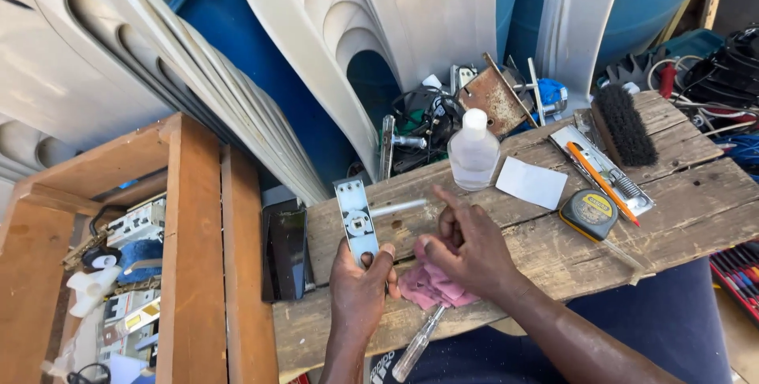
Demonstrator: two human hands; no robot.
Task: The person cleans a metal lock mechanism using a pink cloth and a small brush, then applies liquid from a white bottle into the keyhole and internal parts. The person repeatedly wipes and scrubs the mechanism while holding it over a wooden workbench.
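Note:
My left hand [360, 289] grips the lower end of a narrow metal door-handle plate [353, 214] and holds it upright over the wooden board [680, 202]; a thin metal lever [398, 208] sticks out from it to the right. My right hand [466, 249] hovers beside the plate with the index finger raised and the other fingers curled. It rests on a crumpled pink cloth [431, 287]. A clear-handled screwdriver [417, 344] lies under the cloth at the board's near edge.
On the board stand a clear plastic bottle [473, 152], a white card [531, 182], a yellow tape measure [590, 211], an orange pencil [601, 182] and a black brush [624, 124]. A dark phone [286, 251] lies left, beside a wooden crate [198, 249] of parts. White plastic chairs [379, 20] stand behind.

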